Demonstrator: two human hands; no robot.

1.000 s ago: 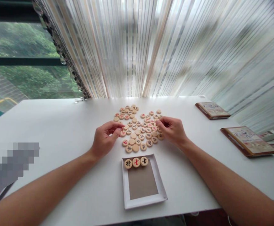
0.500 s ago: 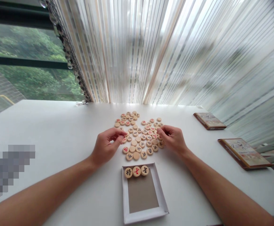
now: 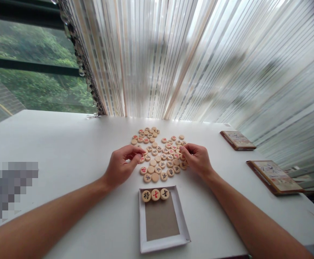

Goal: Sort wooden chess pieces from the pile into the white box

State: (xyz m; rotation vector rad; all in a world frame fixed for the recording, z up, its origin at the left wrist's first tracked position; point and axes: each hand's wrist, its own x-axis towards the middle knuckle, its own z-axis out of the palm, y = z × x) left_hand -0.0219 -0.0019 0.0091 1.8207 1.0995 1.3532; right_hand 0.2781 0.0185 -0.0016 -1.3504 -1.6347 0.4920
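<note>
Round wooden pieces with red or black characters, some blank side up, lie spread over the white table [image 3: 73, 144]; one blank piece [image 3: 155, 177] is at the near edge of the spread. My left hand [image 3: 123, 163] is at the left side of the pieces, thumb and fingertips drawn together over a red-marked piece. At the right side, my right hand [image 3: 197, 158] has its fingers curled and pinched by the pieces there. Whether either fingertip grips a piece is too small to tell. Nearer me sits a white box lid [image 3: 183, 219] with three pieces [image 3: 155, 195] along its far edge.
Two flat brown boxes [image 3: 237, 140] [image 3: 274, 177] lie on the table at the right. A strip curtain [image 3: 146, 61] hangs behind the far edge, with a window at the left. A pixelated patch covers the left edge.
The view has shifted slightly. Both hands keep nearly the same places and finger poses beside the pieces, and the three pieces in the lid stay as they were.
</note>
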